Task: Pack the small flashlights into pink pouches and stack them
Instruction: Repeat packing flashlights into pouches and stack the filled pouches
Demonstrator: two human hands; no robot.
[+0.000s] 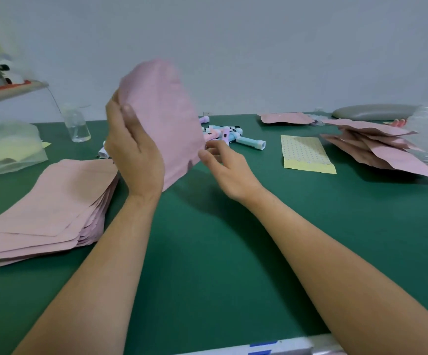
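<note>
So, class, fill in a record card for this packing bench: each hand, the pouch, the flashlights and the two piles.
Left hand: holds a pink pouch raised above the table
Right hand: open, fingers by the pouch's lower edge
Flashlights: loose heap behind the hands
Left stack: flat pouches, slightly fanned
Right pile: pouches, untidy

My one camera rides on my head, wide-angle, looking forward and down across the tabletop point(197, 265) to the wall point(284, 47) behind it, with my left hand point(133, 155) and right hand point(229, 170) close in front.
</note>
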